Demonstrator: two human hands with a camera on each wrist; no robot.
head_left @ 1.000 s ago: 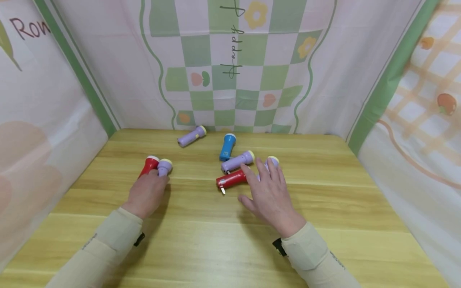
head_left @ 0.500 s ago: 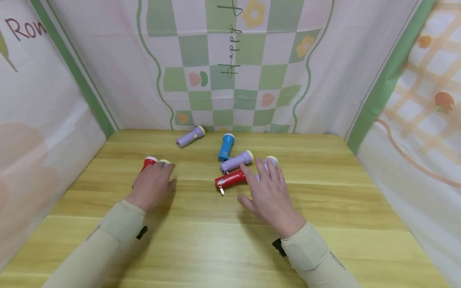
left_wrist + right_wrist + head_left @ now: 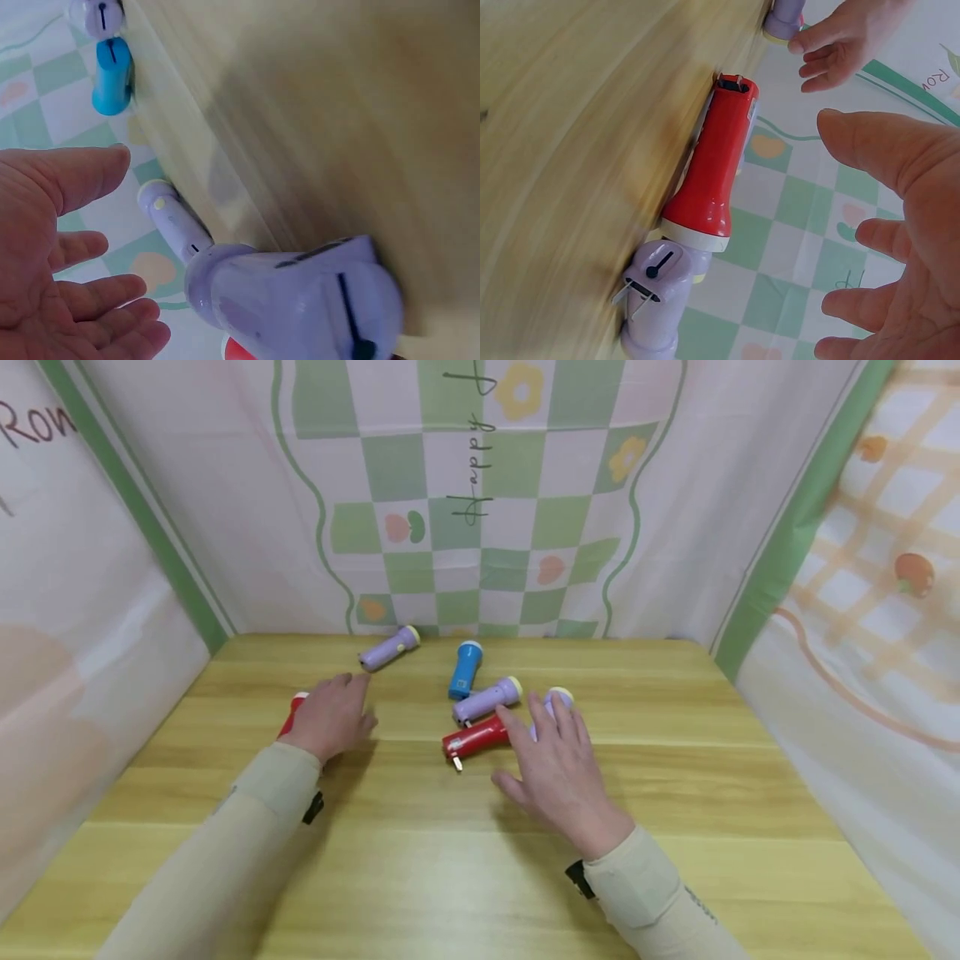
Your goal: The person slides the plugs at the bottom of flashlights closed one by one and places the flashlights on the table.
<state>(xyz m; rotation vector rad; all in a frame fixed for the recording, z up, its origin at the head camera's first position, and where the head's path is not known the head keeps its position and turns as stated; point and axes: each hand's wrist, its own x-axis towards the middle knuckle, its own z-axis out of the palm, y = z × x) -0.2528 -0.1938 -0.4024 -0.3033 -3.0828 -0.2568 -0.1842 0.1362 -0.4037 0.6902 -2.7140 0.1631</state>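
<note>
My left hand [image 3: 330,718], fingers extended, hangs over a purple flashlight [image 3: 285,307] and a red flashlight [image 3: 291,717] at the table's left. From the head view that purple flashlight is hidden under the hand; the left wrist view shows the palm apart from it. Over on the right, my right hand [image 3: 562,768] spreads its fingers above another red flashlight [image 3: 472,739] and a purple flashlight [image 3: 561,697], partly covering both. In the right wrist view, metal plug prongs stick out of this purple flashlight [image 3: 656,292], and nothing lies in the palm.
Behind the middle red flashlight lie one more purple flashlight [image 3: 486,702] and a blue flashlight [image 3: 466,668]. Farther back on the left is a purple flashlight [image 3: 388,649]. A patterned cloth [image 3: 450,485] hangs along the back edge of the wooden table [image 3: 420,877].
My left hand has let go of the purple flashlight at the left and moved up, forward and to the right. The right hand stays in place while the head view shifts slightly.
</note>
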